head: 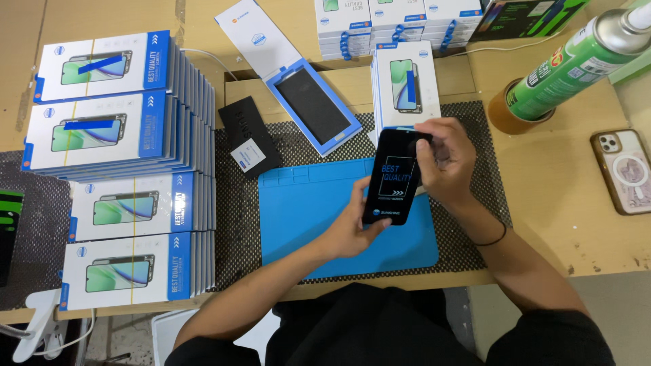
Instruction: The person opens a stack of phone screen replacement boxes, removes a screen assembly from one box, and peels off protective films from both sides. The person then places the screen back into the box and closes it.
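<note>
The left hand (349,230) is gripping the black phone screen (393,176) by its lower edge, holding it tilted above the blue mat (305,203). The right hand (444,159) is pinching the screen's top corner. An open blue-and-white box (298,95) is lying just behind; stacked boxes (129,169) are standing well left on the bench (563,203).
</note>
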